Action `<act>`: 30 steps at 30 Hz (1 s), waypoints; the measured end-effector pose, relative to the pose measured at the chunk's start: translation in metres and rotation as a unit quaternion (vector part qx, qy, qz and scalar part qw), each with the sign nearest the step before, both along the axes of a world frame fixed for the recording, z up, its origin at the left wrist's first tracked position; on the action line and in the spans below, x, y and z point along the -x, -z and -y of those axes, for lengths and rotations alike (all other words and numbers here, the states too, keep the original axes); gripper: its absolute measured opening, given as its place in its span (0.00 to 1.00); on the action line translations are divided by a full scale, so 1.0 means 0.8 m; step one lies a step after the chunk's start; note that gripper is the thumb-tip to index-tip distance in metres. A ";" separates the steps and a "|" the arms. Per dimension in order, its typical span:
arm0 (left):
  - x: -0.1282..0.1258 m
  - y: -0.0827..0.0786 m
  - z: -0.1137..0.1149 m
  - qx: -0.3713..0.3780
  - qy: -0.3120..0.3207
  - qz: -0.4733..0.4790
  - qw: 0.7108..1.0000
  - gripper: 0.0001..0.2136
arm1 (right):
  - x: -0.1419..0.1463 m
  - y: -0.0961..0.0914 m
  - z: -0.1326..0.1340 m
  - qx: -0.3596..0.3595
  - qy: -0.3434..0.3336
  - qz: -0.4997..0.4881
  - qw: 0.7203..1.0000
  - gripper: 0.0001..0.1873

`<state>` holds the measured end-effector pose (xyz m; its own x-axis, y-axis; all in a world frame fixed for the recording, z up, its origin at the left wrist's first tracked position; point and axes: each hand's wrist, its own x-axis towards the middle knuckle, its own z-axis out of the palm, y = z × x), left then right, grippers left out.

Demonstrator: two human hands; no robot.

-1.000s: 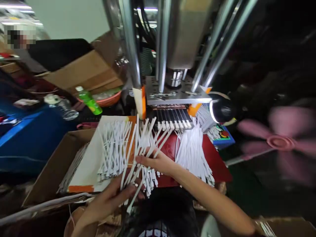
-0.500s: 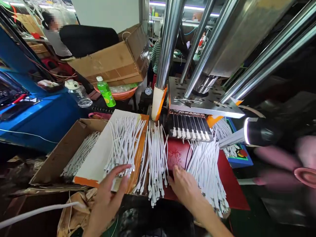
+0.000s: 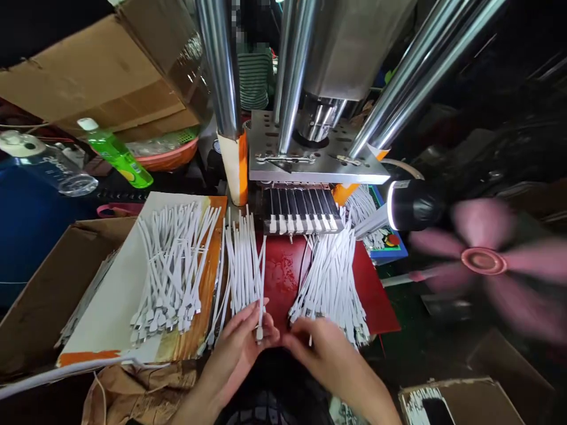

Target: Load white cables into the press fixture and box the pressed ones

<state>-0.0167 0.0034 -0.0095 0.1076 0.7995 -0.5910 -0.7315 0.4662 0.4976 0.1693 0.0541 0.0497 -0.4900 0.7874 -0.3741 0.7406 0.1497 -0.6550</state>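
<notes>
A short white cable (image 3: pixel 263 277) with a plug on its near end lies in my left hand (image 3: pixel 241 339), whose thumb and fingers close around it. It stretches away from me beside the middle bundle of white cables (image 3: pixel 243 260). Close by on the right, my right hand (image 3: pixel 325 348) is curled, its fingertips pinched near the right bundle of white cables (image 3: pixel 330 277). What those fingers hold is hard to make out. A further pile of white cables (image 3: pixel 170 271) rests on the board (image 3: pixel 115 307) to the left.
A press with steel columns (image 3: pixel 217 71) and a steel plate (image 3: pixel 319 171) stands ahead, above a black mould (image 3: pixel 303 212) with white pieces along its front. A lamp (image 3: pixel 414 205) and spinning pink fan (image 3: pixel 484 261) are right. Bottles (image 3: pixel 117 154) and cardboard boxes (image 3: pixel 93 77) stand left.
My view has turned right. Both hands have come together in front of me; the left has left the board's pile and taken hold of a cable. The right hand's fingers have curled in.
</notes>
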 end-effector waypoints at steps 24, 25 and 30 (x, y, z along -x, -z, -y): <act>-0.031 -0.033 0.013 -0.155 0.139 -0.336 0.918 0.20 | -0.017 0.011 0.017 0.160 0.160 -0.319 0.920 0.21; -0.028 -0.033 0.018 -0.166 0.157 -0.357 0.906 0.20 | -0.013 0.013 0.012 0.157 0.178 -0.344 0.908 0.24; -0.017 -0.017 0.045 -0.123 0.180 -0.408 0.887 0.19 | 0.009 0.025 0.000 0.097 0.197 -0.373 0.901 0.27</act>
<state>-0.0027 -0.0327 0.0039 -0.0003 0.9157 -0.4018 0.0923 0.4002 0.9118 0.1618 0.0540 0.0298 -0.3588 0.9104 -0.2059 0.0529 -0.2004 -0.9783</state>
